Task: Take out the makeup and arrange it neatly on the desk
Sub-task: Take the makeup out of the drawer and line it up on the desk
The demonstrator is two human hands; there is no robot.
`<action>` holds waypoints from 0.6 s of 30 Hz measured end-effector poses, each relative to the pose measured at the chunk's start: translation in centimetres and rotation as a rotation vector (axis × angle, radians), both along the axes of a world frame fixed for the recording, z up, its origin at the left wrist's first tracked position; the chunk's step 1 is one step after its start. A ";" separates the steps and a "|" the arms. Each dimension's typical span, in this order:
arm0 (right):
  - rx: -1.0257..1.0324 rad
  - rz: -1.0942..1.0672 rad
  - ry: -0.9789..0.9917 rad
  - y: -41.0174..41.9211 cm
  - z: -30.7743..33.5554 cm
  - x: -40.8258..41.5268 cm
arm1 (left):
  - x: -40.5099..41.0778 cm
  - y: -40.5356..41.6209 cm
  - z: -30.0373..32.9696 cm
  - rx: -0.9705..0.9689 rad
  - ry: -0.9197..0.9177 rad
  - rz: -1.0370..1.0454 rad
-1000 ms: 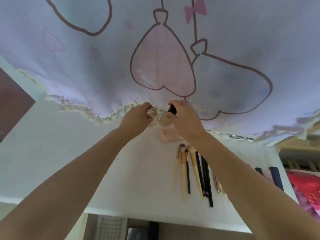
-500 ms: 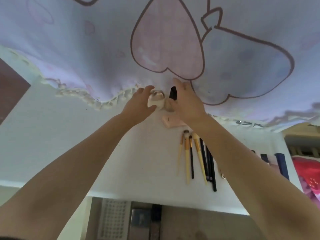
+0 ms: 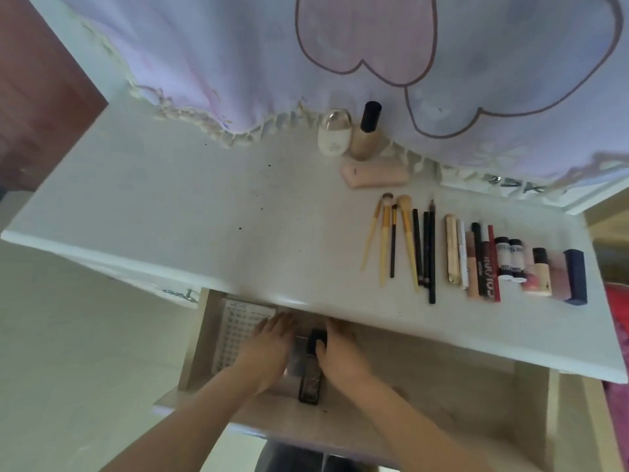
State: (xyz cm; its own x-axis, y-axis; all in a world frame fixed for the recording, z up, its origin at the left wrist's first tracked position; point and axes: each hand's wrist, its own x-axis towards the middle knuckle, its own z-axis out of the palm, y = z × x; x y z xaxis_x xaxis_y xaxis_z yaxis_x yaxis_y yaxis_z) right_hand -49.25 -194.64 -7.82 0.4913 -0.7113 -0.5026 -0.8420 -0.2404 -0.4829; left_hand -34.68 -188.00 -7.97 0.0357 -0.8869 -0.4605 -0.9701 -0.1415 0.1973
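The drawer [image 3: 429,373] under the white desk [image 3: 211,206] stands pulled out. Both my hands are inside it. My right hand [image 3: 340,352] has its thumb on the top of a long black case [image 3: 310,381] and its fingers along the case's right side. My left hand [image 3: 267,349] lies flat, fingers apart, just left of the case, over a grey case [image 3: 295,359]. On the desk stand a white bottle [image 3: 335,137] and a beige foundation bottle [image 3: 365,136]; a pink tube [image 3: 374,175], brushes [image 3: 391,240], pencils [image 3: 428,250] and a row of tubes [image 3: 493,264] lie there.
A white perforated tray [image 3: 238,330] fills the drawer's left end. A navy box [image 3: 575,277] closes the row near the desk's right edge. A lilac cloth with heart outlines [image 3: 340,46] hangs over the desk's back edge. A metal handle [image 3: 180,294] sits left of the drawer.
Both hands let go of the white bottle and foundation bottle at the back of the desk and came down into the drawer. The view tilted downward.
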 end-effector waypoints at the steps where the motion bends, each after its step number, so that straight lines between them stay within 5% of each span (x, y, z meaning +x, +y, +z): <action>1: -0.030 0.011 0.041 -0.2 -0.5 0.8 | -0.1 -0.2 -0.7 0.044 -0.069 -0.019; 5: -0.087 0.116 0.176 0.1 -1.2 1.5 | -0.6 0.5 -2.1 0.057 -0.163 -0.038; 8: -0.051 0.098 0.076 0.5 -1.5 0.6 | -0.6 1.2 -2.0 -0.019 -0.143 -0.016; 13: 0.137 0.074 -0.107 0.5 0.7 -0.8 | 0.9 1.7 0.1 0.029 0.194 0.118; 18: 0.098 0.216 -0.165 1.4 6.2 -4.0 | 3.2 2.7 5.4 0.047 0.304 0.081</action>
State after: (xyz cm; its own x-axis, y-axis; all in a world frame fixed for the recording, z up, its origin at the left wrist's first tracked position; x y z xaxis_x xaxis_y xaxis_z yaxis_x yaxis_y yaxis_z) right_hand -53.20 -193.27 -1.65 0.7071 -0.5331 -0.4646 -0.6846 -0.3517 -0.6385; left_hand -31.46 -185.25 -2.60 -0.0401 -0.8645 -0.5010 -0.8526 -0.2319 0.4683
